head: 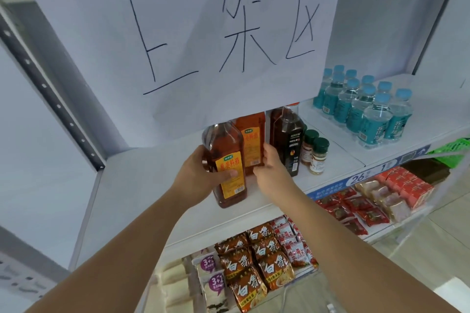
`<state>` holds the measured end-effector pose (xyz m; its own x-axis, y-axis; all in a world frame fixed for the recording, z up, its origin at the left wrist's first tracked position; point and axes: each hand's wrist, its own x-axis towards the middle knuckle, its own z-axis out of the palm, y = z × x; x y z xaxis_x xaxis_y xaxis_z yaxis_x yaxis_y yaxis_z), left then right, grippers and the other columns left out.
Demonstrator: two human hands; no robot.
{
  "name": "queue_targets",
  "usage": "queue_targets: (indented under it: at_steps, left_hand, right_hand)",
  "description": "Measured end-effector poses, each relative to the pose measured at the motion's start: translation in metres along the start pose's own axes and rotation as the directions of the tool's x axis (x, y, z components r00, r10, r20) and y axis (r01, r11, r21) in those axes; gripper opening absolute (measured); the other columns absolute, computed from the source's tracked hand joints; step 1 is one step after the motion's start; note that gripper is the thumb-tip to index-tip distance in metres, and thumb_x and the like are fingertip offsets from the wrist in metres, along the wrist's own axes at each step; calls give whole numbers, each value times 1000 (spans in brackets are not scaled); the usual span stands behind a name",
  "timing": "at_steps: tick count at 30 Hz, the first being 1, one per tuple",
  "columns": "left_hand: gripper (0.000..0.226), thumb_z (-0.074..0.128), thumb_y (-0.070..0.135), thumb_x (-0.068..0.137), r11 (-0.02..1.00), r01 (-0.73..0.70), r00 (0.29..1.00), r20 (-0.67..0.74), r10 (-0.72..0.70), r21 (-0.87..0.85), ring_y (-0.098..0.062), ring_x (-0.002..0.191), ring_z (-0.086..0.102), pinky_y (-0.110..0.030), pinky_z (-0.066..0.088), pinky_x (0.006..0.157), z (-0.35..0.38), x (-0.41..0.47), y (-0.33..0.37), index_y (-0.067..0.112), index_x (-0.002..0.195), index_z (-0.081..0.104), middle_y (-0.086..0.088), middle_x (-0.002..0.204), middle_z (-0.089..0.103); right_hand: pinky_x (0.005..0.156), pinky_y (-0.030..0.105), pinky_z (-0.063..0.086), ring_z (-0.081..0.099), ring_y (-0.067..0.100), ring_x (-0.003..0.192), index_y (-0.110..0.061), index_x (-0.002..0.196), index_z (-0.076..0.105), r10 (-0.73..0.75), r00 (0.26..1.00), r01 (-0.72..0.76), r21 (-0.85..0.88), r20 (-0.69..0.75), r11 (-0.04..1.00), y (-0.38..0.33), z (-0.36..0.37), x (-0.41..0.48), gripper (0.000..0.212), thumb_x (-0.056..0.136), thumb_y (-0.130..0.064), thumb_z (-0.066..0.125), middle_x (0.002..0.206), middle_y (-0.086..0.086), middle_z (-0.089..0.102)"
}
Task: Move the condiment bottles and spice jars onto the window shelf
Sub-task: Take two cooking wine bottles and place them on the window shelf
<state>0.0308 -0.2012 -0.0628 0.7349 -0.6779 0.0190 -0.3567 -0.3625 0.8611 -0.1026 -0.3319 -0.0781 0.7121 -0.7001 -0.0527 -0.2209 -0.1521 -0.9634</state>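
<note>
The left hand (201, 173) is gripping the front bottle (230, 160), fingers curling round its left side and the thumb pressing on the yellow label. This amber bottle is standing on the white shelf (142, 185), long axis vertical, neck pointing up under the hanging paper sign (203, 33), label facing the person. The right hand (269, 173) is holding the rear bottle (251, 140), fingers wrapping its right edge; it too is standing upright, just behind the first. A dark bottle (287, 140) is standing beside them, then two green-capped spice jars (315, 155), all upright. Farther right, water bottles (368, 109) are sitting in a pack.
</note>
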Motion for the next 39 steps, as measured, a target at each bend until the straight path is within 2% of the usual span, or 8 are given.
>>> queue_targets:
  at_steps: [4, 10, 14, 18, 21, 25, 30, 39]
  left_hand:
    - [63, 93, 34, 71, 1000, 9, 998, 66, -9, 12, -11, 104, 69, -34, 58, 86, -24, -6, -8, 34, 125, 61, 15, 114, 71]
    - [64, 92, 33, 73, 1000, 18, 991, 135, -20, 21, -13, 109, 69, -46, 58, 98, -52, -16, -19, 35, 129, 60, 13, 118, 72]
    - [60, 91, 33, 74, 1000, 6, 986, 166, -11, 28, -11, 109, 69, -46, 59, 97, -65, -17, -25, 41, 124, 60, 16, 116, 73]
    - [58, 92, 34, 72, 1000, 13, 985, 171, -17, 23, -10, 109, 69, -45, 59, 96, -75, -20, -32, 47, 119, 60, 18, 114, 73]
    - [64, 94, 37, 69, 999, 42, 986, 158, -44, 16, -11, 111, 69, -46, 59, 97, -82, -26, -37, 44, 123, 61, 18, 115, 74]
    - [63, 92, 37, 72, 997, 72, 989, 126, -75, 28, -13, 112, 68, -47, 58, 98, -91, -34, -39, 42, 125, 59, 17, 118, 72]
    - [60, 92, 35, 72, 995, 96, 994, 56, -96, 18, -14, 110, 70, -48, 57, 99, -100, -50, -44, 40, 123, 62, 15, 115, 74]
    - [56, 91, 28, 73, 985, 171, 978, -122, -172, -20, -13, 111, 69, -48, 57, 99, -113, -110, -46, 41, 119, 62, 16, 115, 74]
  right_hand:
    - [114, 49, 40, 48, 24, 138, -33, 155, 29, 129, 988, -128, 27, -79, 991, 2, 15, 21, 54, 107, -12, 41, 143, -2, 54]
    - [111, 47, 42, 49, 30, 137, -25, 155, 31, 93, 973, -98, -14, -212, 995, 5, 34, 30, 66, 99, -4, 58, 148, 7, 44]
    - [115, 54, 37, 44, 37, 141, -26, 161, 16, 98, 974, -112, -58, -202, 992, 1, 42, 37, 89, 94, -23, 73, 157, 13, 36]
    - [113, 56, 44, 58, 30, 131, -27, 154, 34, 71, 988, -76, -34, -134, 997, 2, 49, 47, 91, 80, -43, 85, 141, 3, 62]
    - [103, 46, 52, 62, 25, 114, -22, 138, 48, 51, 977, -59, -31, -208, 998, 3, 55, 53, 78, 75, -43, 89, 119, -2, 57]
    - [75, 25, 49, 61, 13, 88, -18, 117, 42, 18, 977, -16, 15, -214, 1000, 4, 58, 60, 62, 77, -26, 89, 100, -8, 57]
    - [84, 32, 47, 60, 16, 101, -20, 130, 49, -106, 986, 98, -66, -132, 993, 3, 64, 54, 64, 81, -34, 86, 113, -11, 62]
    - [68, 13, 42, 57, -6, 86, -27, 118, 55, -217, 964, 236, -120, 153, 964, -4, 84, 13, 51, 79, -39, 85, 97, -21, 62]
